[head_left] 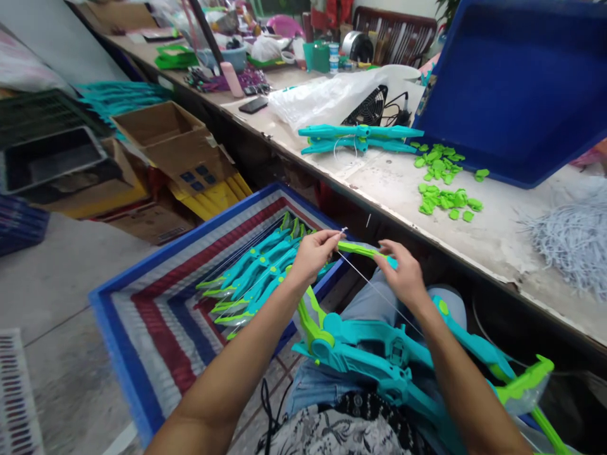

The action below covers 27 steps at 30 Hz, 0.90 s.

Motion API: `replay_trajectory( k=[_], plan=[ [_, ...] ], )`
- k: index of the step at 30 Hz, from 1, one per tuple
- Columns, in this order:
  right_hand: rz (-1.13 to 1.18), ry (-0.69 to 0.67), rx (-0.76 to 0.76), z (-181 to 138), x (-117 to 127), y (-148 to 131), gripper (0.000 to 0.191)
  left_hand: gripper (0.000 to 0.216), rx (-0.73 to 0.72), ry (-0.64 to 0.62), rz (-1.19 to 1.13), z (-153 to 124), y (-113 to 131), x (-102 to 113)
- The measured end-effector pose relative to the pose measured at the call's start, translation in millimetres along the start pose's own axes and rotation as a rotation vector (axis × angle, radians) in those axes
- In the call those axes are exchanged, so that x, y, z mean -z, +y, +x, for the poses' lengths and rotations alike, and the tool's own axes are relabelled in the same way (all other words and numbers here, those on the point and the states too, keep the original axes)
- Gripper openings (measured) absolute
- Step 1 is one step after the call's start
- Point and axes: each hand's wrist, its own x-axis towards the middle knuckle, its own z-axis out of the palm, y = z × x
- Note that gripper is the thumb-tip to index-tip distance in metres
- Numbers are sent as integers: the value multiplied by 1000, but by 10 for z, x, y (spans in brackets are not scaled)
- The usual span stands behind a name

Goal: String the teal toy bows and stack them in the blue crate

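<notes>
My left hand [313, 254] pinches the end of a white string [367, 280] at the tip of a lime-green bow limb [356, 249]. Around the other end of that limb, where it turns teal, close the fingers of my right hand [402, 268]. From the left fingers the string slants down to the right, passing behind my right forearm. Across my lap lies a teal-and-green plastic toy bow [365, 351], partly covered by my right arm. How the held limb joins it is hidden.
Left of my legs, a blue-rimmed crate [156, 262] with a striped lining holds several bows [258, 268]. On the worktable [379, 189] are teal bow parts [360, 138], small green pieces [443, 199], a blue bin [512, 95] and a bundle of pale strings [573, 243]. Cardboard boxes [175, 145] stand farther left.
</notes>
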Motion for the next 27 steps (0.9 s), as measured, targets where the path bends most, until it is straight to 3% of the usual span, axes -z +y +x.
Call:
replay_trajectory(
  k=[4, 7, 9, 13, 16, 19, 21, 25, 26, 27],
  plan=[
    [-326, -289, -156, -659, 566, 455, 63, 37, 6, -83, -266, 83, 82, -69],
    [-424, -434, -281, -959, 787, 722, 52, 37, -132, -103, -289, 64, 153, -219],
    [-396, -470, -289, -992, 896, 800, 46, 25, -297, -175, -120, -26, 183, -363],
    [-315, -548, -195, -760, 1145, 742, 48, 24, -819, -520, 538, -294, 188, -722],
    [-258, -645, -66, -435, 1230, 582, 47, 35, -1116, -529, 968, -352, 180, -954],
    [-254, -706, 98, -91, 1180, 347, 41, 34, -1162, -508, 1188, -234, 203, -985],
    [-308, -616, 175, 48, 1146, 167, 40, 32, -1111, -493, 1268, -120, 224, -877],
    [-486, 163, 205, -141, 1095, -88, 33, 28, -938, -444, 1335, 93, 202, -552],
    [-491, 254, 260, -273, 1042, -103, 29, 29, -892, -456, 1334, 140, 178, -487],
    [-472, 203, 365, -417, 959, -95, 26, 31, -850, -478, 1327, 184, 149, -438]
  ],
)
